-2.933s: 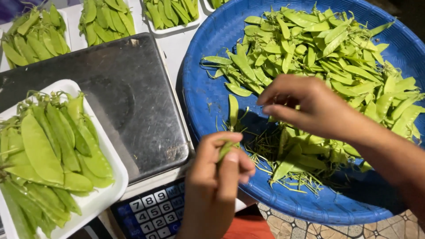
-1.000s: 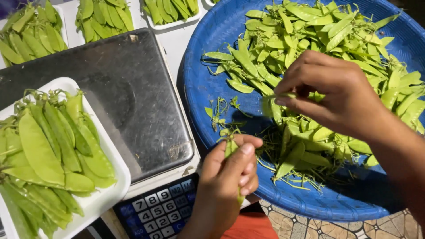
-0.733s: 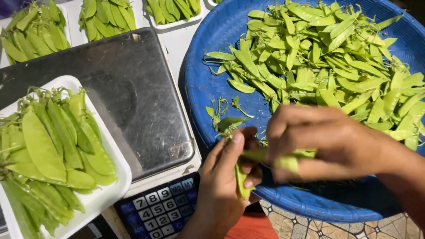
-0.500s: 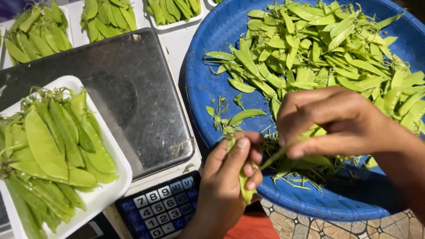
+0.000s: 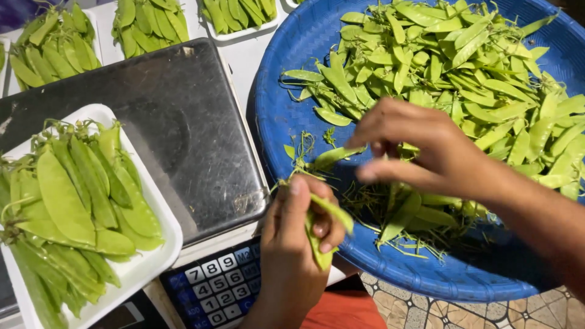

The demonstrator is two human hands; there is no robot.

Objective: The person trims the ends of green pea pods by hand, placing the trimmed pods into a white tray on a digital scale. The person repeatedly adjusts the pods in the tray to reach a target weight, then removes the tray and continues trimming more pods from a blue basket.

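The right hand (image 5: pixel 426 152), which a moment ago pinched a pod together with the left, has moved back over the blue basin (image 5: pixel 292 73), its grip now empty. The left hand (image 5: pixel 298 231) (above the scale (image 5: pixel 183 140)) holds two pods (image 5: pixel 326 228), so sorting continues.

Your scale (image 5: pixel 177 134) sits in the middle, with a tray (image 5: pixel 155 256) of pods on its left edge. The basin (image 5: pixel 280 116) of pods lies right. More trays (image 5: pixel 244 33) lie behind; the keypad (image 5: pixel 216 286) lies nearest you.
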